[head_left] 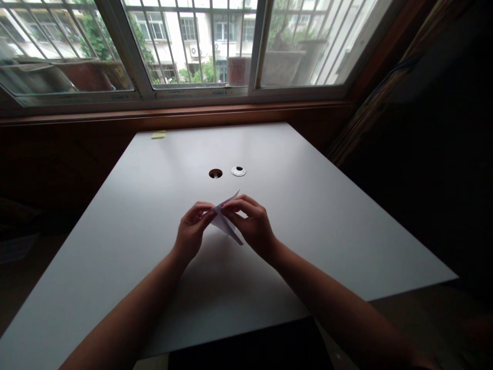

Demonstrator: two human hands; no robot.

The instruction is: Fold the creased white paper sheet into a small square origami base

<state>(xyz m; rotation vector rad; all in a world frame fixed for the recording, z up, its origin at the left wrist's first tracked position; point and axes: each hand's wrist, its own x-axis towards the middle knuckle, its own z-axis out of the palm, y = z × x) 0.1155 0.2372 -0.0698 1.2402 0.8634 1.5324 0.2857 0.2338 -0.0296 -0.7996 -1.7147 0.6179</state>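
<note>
A folded sheet of white paper point(228, 226) is held up a little above the white table point(308, 226), between my two hands. My left hand point(192, 226) pinches its left side with thumb and fingers. On the other side, my right hand point(254, 221) has thumb and fingertips closed on the paper near its upper fold. One pointed corner sticks up between the hands, and a narrow folded flap hangs down to the right. My fingers cover part of the folds.
Beyond my hands, the tabletop has a round hole point(215, 173) and beside it a round white cover point(238, 171). A yellow sticky note point(158, 134) lies at the far left edge. A barred window point(200, 46) stands behind the table.
</note>
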